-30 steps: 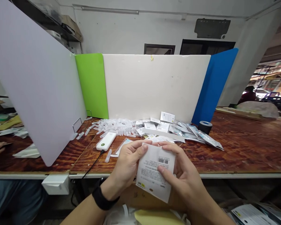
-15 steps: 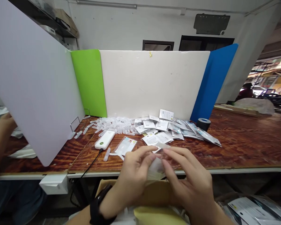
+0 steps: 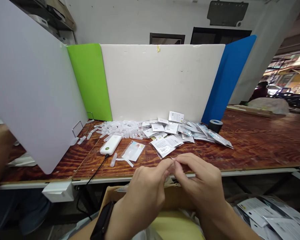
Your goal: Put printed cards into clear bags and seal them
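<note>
Both hands meet low in the middle of the head view, above an open cardboard box [image 3: 110, 192]. My left hand [image 3: 148, 188], with a black band on its wrist, pinches a clear plastic bag [image 3: 168, 180] that is mostly hidden by the fingers. Thumb and forefinger of my right hand [image 3: 201, 178] are closed on the bag's top edge, touching the left fingertips. Just beyond lie packets with white printed cards [image 3: 163, 146], a single clear packet [image 3: 133, 151] and a short translucent tube [image 3: 113, 160].
A heap of translucent tubes [image 3: 126, 129] lies by the white partition [image 3: 165, 83]. Left of the packet is a white power bank [image 3: 111, 144] with a black cable. A tape roll [image 3: 215, 126] stands right. More packets [image 3: 272, 213] lie low right. Another person's arm [image 3: 0, 150] shows at left.
My fingertips have come closer together at the bag's edge, and less of the bag shows. The view has tilted down slightly. The other person's arm has moved.
</note>
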The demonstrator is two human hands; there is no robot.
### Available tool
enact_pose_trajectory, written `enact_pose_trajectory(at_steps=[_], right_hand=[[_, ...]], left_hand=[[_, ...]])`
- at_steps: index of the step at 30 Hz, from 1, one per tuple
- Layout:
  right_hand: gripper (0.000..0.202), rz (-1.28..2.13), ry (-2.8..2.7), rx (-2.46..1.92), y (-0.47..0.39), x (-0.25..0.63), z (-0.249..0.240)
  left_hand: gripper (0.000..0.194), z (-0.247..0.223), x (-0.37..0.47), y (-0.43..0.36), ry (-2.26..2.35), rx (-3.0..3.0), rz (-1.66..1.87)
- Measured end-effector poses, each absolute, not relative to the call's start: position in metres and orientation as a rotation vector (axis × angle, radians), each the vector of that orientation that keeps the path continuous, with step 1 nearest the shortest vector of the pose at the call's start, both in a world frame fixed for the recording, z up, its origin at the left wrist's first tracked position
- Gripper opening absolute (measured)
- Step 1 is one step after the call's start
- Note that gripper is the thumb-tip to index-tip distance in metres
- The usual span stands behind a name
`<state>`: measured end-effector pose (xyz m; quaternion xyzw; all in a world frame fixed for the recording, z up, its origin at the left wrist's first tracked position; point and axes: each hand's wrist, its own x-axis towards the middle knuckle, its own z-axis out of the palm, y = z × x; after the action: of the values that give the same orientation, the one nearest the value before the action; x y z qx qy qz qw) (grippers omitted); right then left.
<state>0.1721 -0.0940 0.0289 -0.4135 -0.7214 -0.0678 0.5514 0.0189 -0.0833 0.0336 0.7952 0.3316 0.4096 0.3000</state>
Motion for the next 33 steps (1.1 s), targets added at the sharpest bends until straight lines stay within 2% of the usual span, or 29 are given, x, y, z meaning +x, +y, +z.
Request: enact_pose_trajectory(at_steps=[3,6,8,11,14,17,20,22,24,26,28,33], right_hand=[[0.013,0.041,-1.372,-0.997,-0.093,0.174,0.033],[0.014,-0.117,-0.867,-0.775,-0.097,0.178,0.038],[0.016,-0.235,-0.845,-0.661,-0.103,0.177,0.038],[0.024,-0.065,-1.674,-0.705,-0.111,0.170,0.031],[0.011,0.203,-2.597,-0.782,-0.112,0.157,0.021],[0.007,0.289,-2.880,-0.876,-0.106,0.151,0.016],[0.027,0.470,-2.624,-1.034,-0.097,0.159,0.018],[0.034,0.565,-2.216,-1.208,-0.090,0.167,0.021],[0.024,0.724,-1.747,-1.257,-0.083,0.173,0.022],[0.034,0.970,-1.474,-1.142,-0.077,0.175,0.022],[0.038,1.189,-1.432,-0.977,-0.074,0.175,0.023],[0.025,1.411,-1.320,-0.741,-0.077,0.174,0.024]], left_hand=[[0.019,0.040,0.013,-0.077,0.886,1.862,1.072],[0.018,0.043,0.004,-0.059,0.923,1.384,1.192],[0.020,0.042,-0.001,-0.045,0.909,1.104,1.316],[0.024,0.039,-0.002,-0.031,0.857,0.911,1.400],[0.027,0.037,0.000,-0.027,0.840,0.897,1.419],[0.029,0.036,0.001,-0.028,0.838,0.899,1.457],[0.029,0.035,0.001,-0.029,0.833,0.913,1.507],[0.027,0.035,0.001,-0.030,0.819,0.911,1.511],[0.026,0.036,0.002,-0.033,0.797,0.905,1.467],[0.025,0.037,0.002,-0.039,0.768,0.911,1.381],[0.024,0.040,0.001,-0.047,0.744,0.931,1.291],[0.017,0.050,-0.009,-0.065,0.706,0.985,1.132]])
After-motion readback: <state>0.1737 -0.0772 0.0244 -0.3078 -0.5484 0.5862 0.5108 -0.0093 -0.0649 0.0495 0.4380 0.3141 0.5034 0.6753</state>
